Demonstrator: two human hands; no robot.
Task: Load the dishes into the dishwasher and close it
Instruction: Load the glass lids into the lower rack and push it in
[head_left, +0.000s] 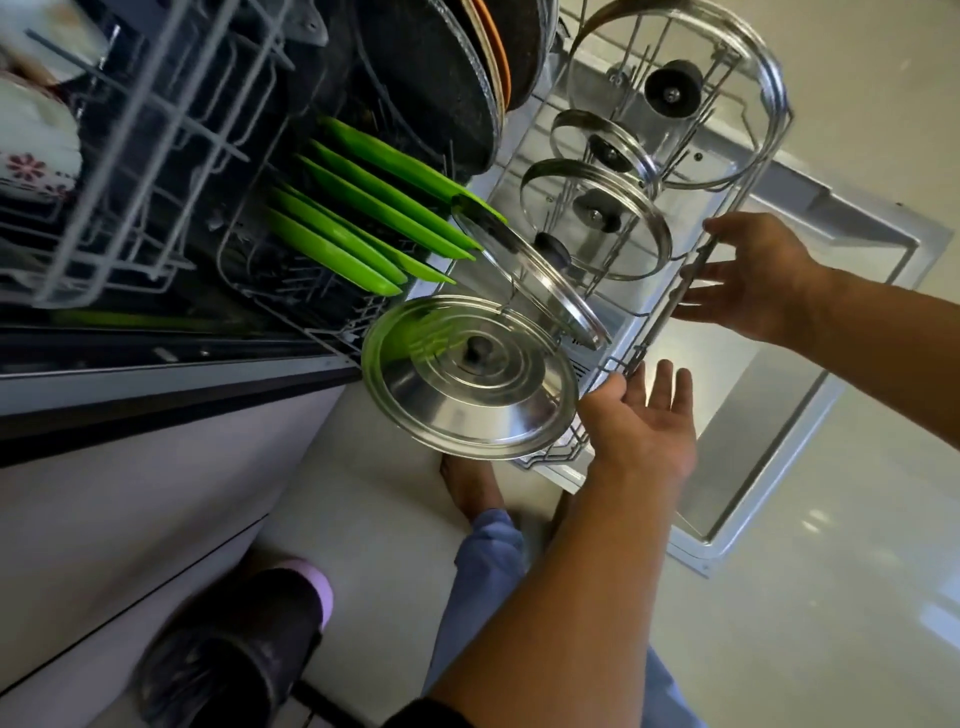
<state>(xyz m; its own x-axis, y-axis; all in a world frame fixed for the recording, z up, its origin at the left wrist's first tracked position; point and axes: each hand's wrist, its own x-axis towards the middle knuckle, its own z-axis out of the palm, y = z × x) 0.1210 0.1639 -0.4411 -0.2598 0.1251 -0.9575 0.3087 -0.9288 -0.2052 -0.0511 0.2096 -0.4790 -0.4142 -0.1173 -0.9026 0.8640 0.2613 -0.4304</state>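
The dishwasher's lower rack (670, 306) is pulled out over the open door (789, 436). It holds several green plates (332, 249), a steel lid (467, 384), several glass lids (597, 218) and dark pans (431, 78). My left hand (644, 421) is at the rack's near front corner, fingers spread, thumb touching the wire. My right hand (753, 275) rests flat against the rack's front rim farther along, fingers apart. Neither hand holds a dish.
The upper rack (130, 156) sticks out at the top left with white bowls (31, 140) in it. A white cabinet front (130, 519) runs along the left. My foot (470, 488) and a dark slipper (234, 649) are on the tiled floor (831, 597).
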